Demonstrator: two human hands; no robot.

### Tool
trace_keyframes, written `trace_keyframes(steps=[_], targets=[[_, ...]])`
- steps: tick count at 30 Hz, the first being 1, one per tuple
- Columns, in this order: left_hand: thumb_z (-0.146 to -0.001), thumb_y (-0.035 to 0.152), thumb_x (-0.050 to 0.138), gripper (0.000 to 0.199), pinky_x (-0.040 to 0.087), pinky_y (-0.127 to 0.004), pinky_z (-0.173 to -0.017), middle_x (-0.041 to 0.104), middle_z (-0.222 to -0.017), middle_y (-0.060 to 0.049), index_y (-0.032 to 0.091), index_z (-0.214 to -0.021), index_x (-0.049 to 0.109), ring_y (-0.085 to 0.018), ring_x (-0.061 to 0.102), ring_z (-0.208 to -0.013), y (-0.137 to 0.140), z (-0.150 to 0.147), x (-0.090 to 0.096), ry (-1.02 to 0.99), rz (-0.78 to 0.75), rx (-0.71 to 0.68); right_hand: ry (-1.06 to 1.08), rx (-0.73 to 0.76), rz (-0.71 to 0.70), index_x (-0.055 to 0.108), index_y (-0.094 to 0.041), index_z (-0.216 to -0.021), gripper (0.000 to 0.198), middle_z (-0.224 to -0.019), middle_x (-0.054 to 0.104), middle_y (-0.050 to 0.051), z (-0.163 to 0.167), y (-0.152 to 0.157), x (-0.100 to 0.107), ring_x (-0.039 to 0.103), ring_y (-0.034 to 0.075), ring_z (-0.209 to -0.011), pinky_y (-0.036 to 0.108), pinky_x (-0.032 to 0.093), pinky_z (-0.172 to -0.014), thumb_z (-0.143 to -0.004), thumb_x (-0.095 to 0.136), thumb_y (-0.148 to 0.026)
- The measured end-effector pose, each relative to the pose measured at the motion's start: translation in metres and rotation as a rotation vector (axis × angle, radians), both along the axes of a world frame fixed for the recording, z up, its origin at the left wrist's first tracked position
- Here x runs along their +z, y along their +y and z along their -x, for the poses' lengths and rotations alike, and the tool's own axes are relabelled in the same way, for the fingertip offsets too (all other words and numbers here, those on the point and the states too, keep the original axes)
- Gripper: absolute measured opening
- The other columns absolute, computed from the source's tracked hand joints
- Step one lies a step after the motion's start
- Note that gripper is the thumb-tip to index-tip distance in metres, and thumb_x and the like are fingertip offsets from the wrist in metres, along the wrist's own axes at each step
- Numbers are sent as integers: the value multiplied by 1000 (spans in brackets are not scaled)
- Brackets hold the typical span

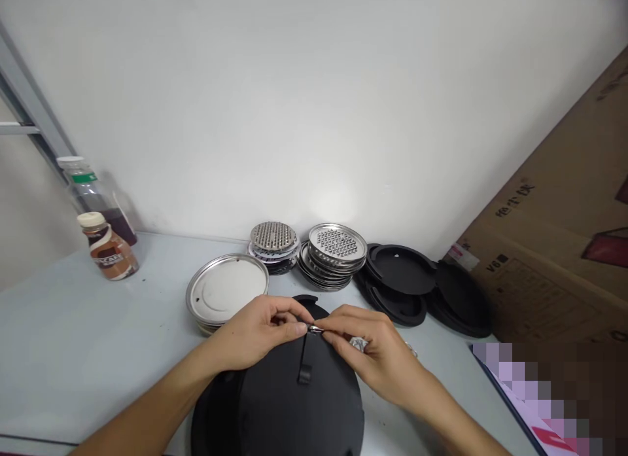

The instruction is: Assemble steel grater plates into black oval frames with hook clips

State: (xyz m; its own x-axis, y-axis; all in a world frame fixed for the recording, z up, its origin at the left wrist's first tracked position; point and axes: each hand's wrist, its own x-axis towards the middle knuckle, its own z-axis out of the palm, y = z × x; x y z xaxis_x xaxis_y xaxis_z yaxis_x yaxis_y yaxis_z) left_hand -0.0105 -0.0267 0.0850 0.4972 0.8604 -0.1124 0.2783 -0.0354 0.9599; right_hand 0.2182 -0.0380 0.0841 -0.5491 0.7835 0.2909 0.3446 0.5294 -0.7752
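A round black plastic disc (275,403) with a slot and a small raised tab (305,373) lies in front of me, on top of other black discs. At its far edge, a small shiny metal piece (315,329) sits between my fingertips. My left hand (260,332) pinches at its left end, thumb and forefinger close together. From the other side, my right hand (367,345) holds it between thumb and fingers. Something silvery (358,343) shows by the right palm; I cannot tell whether it is held or lies on the table.
Behind the hands stand stacks of round metal lids (228,289), small grater discs (273,237) and larger grater discs (338,243). More black discs (402,269) lie to the right, beside a cardboard box (549,246). Two bottles (110,250) stand at the left.
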Motion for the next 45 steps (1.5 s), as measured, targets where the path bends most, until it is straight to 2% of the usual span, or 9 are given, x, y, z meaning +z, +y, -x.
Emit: trace_keyframes(steps=[2,5,9,12,15,24,33,40,45], targets=[[-93,32,57,19,40,-25,-71,66,-82,1,22,-102,70,-14,57,-77,0,0,1,16,-83,-11,-3,-12,-8,74,-27,-109,23,-90,69,3,-1,-1,1,61,14,-79,27,45,-71,-96,55,-24],[-96,28,52,20,42,-25,-79,70,-97,2,24,-101,70,-15,60,-88,-3,-2,5,54,-208,-48,96,-40,275,73,-23,-106,21,-71,64,1,0,1,-3,57,12,-61,24,45,-58,-94,58,-32],[-97,34,49,23,40,-23,-68,68,-86,4,24,-102,70,-12,56,-75,-7,-6,5,121,-294,-41,351,29,713,71,-18,-97,18,-55,55,-5,-2,13,-12,43,6,-41,18,35,-41,-89,64,-33],[-94,39,54,24,37,-22,-61,65,-74,4,22,-91,72,-11,53,-67,-7,-7,1,166,-282,-23,369,73,800,72,-15,-92,17,-59,56,-3,-3,20,-16,46,6,-44,19,38,-43,-84,67,-29],[-90,40,59,28,33,-22,-56,60,-65,4,19,-79,71,-11,49,-62,-6,-7,-2,217,-236,-4,241,64,686,72,-16,-96,18,-63,56,-3,-2,16,-14,51,8,-53,22,45,-53,-81,71,-27],[-90,44,57,33,34,-23,-57,62,-66,2,17,-77,71,-12,50,-63,-4,-4,1,196,-192,-16,-170,42,-111,71,-22,-108,24,-95,69,6,-5,1,1,63,16,-81,29,49,-73,-96,51,-19],[-79,48,73,29,38,-22,-60,66,-72,5,21,-88,70,-13,56,-67,-9,-1,6,262,-263,-72,-235,-150,-610,65,-8,-114,24,-79,64,9,2,-20,-21,58,18,-67,30,47,-58,-94,51,-9],[-76,47,76,30,37,-21,-58,65,-70,5,19,-81,66,-14,58,-67,-8,0,1,264,-134,-162,-215,-146,-598,67,-6,-109,23,-78,66,10,12,-29,-21,59,18,-65,31,46,-56,-94,49,-8],[-77,45,75,27,40,-23,-61,66,-72,4,20,-81,67,-15,59,-70,-13,-6,8,231,-129,-60,51,-200,-46,74,-19,-93,18,-76,69,5,13,-18,-11,61,16,-67,28,46,-61,-93,58,-25]])
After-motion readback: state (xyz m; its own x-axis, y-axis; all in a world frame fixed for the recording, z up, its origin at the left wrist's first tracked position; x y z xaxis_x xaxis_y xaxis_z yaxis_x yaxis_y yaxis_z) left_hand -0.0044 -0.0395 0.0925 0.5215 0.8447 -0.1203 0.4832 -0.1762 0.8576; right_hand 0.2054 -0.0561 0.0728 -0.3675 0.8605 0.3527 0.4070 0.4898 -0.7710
